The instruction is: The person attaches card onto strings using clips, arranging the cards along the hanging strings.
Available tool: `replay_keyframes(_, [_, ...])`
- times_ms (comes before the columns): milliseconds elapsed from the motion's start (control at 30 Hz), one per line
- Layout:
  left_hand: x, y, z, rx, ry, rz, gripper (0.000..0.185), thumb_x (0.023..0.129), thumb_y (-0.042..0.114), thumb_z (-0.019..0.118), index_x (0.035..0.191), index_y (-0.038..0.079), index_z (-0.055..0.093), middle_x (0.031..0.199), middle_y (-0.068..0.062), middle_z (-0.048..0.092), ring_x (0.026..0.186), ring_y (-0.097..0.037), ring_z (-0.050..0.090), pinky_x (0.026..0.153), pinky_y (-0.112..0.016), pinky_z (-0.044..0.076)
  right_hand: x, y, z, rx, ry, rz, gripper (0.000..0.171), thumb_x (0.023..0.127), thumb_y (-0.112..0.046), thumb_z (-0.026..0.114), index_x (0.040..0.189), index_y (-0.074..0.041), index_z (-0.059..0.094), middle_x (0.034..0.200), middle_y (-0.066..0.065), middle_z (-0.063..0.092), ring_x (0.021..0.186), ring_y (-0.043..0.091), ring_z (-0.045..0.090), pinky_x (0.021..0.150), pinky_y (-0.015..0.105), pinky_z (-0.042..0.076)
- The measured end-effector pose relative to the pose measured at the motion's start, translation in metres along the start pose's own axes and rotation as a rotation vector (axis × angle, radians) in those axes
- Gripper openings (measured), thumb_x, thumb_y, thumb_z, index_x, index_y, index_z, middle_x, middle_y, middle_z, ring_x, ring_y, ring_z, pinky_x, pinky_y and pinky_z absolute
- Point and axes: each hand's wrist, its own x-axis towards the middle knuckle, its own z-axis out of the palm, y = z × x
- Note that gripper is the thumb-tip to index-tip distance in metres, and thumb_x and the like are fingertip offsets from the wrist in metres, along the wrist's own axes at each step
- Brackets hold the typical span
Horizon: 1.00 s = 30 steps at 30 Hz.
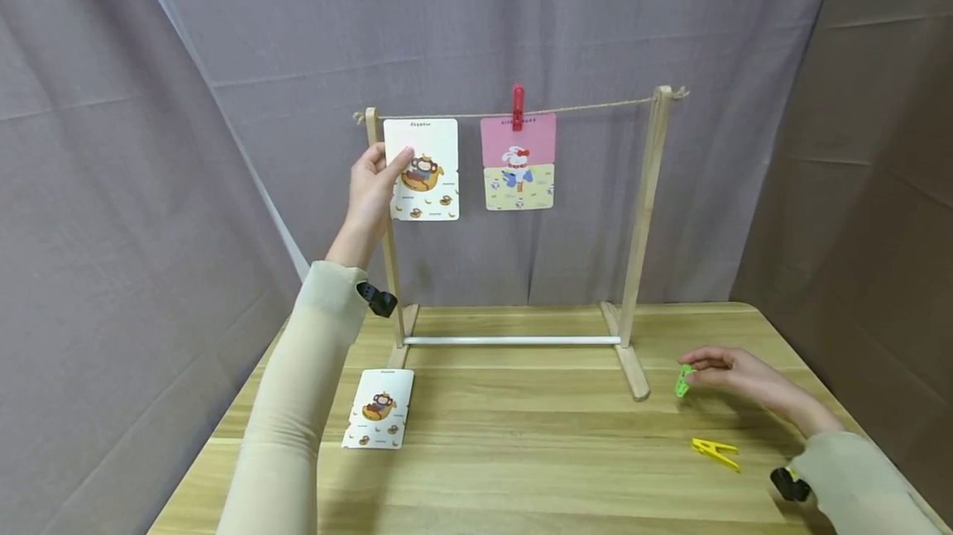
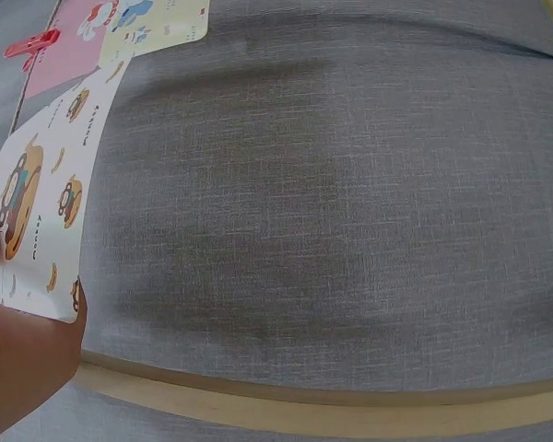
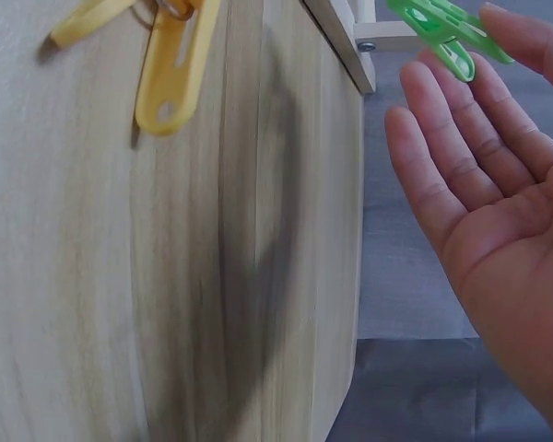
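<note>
My left hand (image 1: pixel 390 167) is raised and pinches the left edge of a white monkey card (image 1: pixel 428 171), holding it up against the string (image 1: pixel 596 107) of a wooden rack (image 1: pixel 642 212). In the left wrist view the same card (image 2: pixel 37 212) shows beside my left hand (image 2: pixel 18 350). A red clothespin (image 1: pixel 517 105) clips a pink and yellow rabbit card (image 1: pixel 518 161) to the string. My right hand (image 1: pixel 700 370) is low over the table, pinching a green clothespin (image 1: pixel 682 380) near the rack's right foot. The right wrist view shows the green clothespin (image 3: pixel 447 32) at my fingertips (image 3: pixel 415 92).
A second monkey card (image 1: pixel 378 409) lies flat on the wooden table (image 1: pixel 521 469) in front of the rack's left foot. A yellow clothespin (image 1: pixel 716 452) lies near my right wrist, also seen as the yellow clothespin (image 3: pixel 170 64). Grey cloth hangs behind and on both sides.
</note>
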Motion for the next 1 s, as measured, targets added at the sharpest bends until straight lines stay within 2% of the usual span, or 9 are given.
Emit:
replay_keyframes(200, [0.001,0.001,0.000,-0.003,0.010,0.005,0.016,0.094,0.019,0.074,0.100,0.009,0.063,0.084,-0.003,0.070,0.073,-0.015,0.067,0.064,-0.025,0.056,0.001,0.000,-0.002,0.005,0.002,-0.008,0.053,0.098,-0.030,0.067,0.135,0.006,0.054,0.122,0.016,0.066,0.105,0.019,0.063,0.084,0.029,0.052])
replay_keyframes(367, [0.001,0.002,0.000,-0.002,0.007,0.006,0.018,0.095,0.020,0.073,0.104,0.008,0.063,0.088,-0.005,0.071,0.075,-0.016,0.068,0.065,-0.026,0.056,0.000,0.000,-0.003,0.007,-0.003,-0.004,0.054,0.098,-0.029,0.066,0.136,0.007,0.053,0.122,0.016,0.065,0.104,0.018,0.062,0.086,0.035,0.053])
replay_keyframes(600, [-0.001,0.001,-0.003,-0.009,0.011,-0.010,0.018,0.095,0.020,0.072,0.106,0.009,0.062,0.090,-0.004,0.072,0.078,-0.016,0.068,0.066,-0.026,0.056,0.000,-0.002,-0.009,-0.036,0.043,-0.043,0.050,0.100,-0.027,0.065,0.137,0.006,0.053,0.122,0.016,0.065,0.101,0.007,0.062,0.083,0.030,0.053])
replay_keyframes(700, [0.000,0.001,-0.003,-0.019,0.013,-0.013,0.017,0.095,0.018,0.072,0.105,0.009,0.062,0.090,-0.004,0.072,0.077,-0.016,0.068,0.066,-0.025,0.056,0.002,-0.009,-0.013,-0.071,0.065,-0.044,0.050,0.100,-0.028,0.064,0.137,0.004,0.054,0.123,0.016,0.065,0.103,0.010,0.062,0.087,0.035,0.053])
replay_keyframes(833, [0.000,0.000,-0.001,-0.043,0.019,-0.020,0.016,0.095,0.016,0.073,0.104,0.008,0.063,0.089,-0.005,0.072,0.076,-0.016,0.068,0.065,-0.025,0.056,0.005,-0.020,-0.021,-0.105,0.076,-0.030,0.053,0.101,-0.031,0.063,0.139,0.004,0.051,0.126,0.018,0.064,0.107,0.019,0.061,0.091,0.047,0.051])
replay_keyframes(1000, [0.002,-0.003,0.001,-0.055,0.016,-0.017,0.016,0.094,0.016,0.073,0.103,0.008,0.063,0.088,-0.005,0.071,0.076,-0.016,0.068,0.066,-0.026,0.056,0.009,-0.034,-0.034,-0.123,0.118,-0.052,0.053,0.102,-0.030,0.062,0.140,0.005,0.051,0.127,0.021,0.063,0.108,0.022,0.062,0.093,0.052,0.050])
